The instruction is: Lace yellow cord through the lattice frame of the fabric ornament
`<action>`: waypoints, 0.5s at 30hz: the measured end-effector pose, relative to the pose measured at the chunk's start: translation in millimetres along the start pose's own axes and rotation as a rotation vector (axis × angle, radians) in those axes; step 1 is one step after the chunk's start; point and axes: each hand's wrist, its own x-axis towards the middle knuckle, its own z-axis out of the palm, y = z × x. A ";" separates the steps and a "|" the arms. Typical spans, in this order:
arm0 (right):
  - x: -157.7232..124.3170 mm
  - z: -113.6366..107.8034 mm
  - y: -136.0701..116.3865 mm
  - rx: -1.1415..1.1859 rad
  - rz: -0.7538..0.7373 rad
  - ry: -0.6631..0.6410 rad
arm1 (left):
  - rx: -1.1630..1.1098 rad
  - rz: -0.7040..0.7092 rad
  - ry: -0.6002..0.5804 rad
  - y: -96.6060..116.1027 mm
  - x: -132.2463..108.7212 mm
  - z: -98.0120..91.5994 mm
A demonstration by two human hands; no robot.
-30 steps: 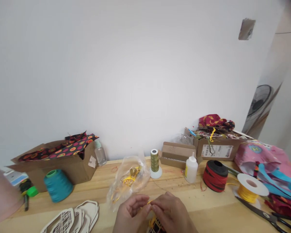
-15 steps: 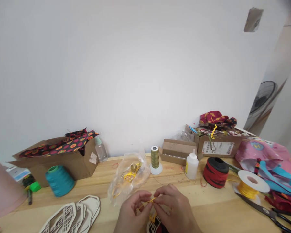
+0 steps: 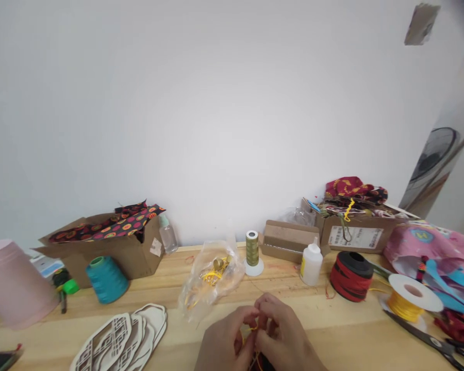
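At the bottom centre of the frame, the left hand (image 3: 227,341) and the right hand (image 3: 283,337) meet, their fingers curled nearly closed on a thin yellow cord (image 3: 251,328) that shows between them; the tips overlap, so the exact pinch cannot be told. Below the fingers sits a dark piece with red (image 3: 262,363), mostly hidden. Just above the left hand, at centre, lies a crumpled clear plastic bag (image 3: 235,273) holding yellow strands and brass-coloured bits. Beyond it, an olive-green thread cone (image 3: 251,250) stands upright on the pale wooden table (image 3: 332,330). At lower left rest overlapping flat, pale lattice-cut pieces (image 3: 137,335); further left leans a teal thread cone (image 3: 107,282). Black-handled scissors (image 3: 436,342) lie at lower right, beside a white-flanged spool of yellow cord (image 3: 405,308).
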 end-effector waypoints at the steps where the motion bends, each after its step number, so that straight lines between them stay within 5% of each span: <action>1: 0.0 0.6 1.3 0.003 -0.002 -0.009 | -0.030 -0.020 0.003 -0.1 0.5 -0.3; 7: 2.0 -2.1 4.3 -0.073 -0.092 -0.019 | -0.154 -0.108 0.074 -9.9 5.8 -2.8; 15: 2.8 4.2 19.5 -0.320 -0.322 -0.030 | -0.174 -0.106 0.010 -16.0 8.8 -1.5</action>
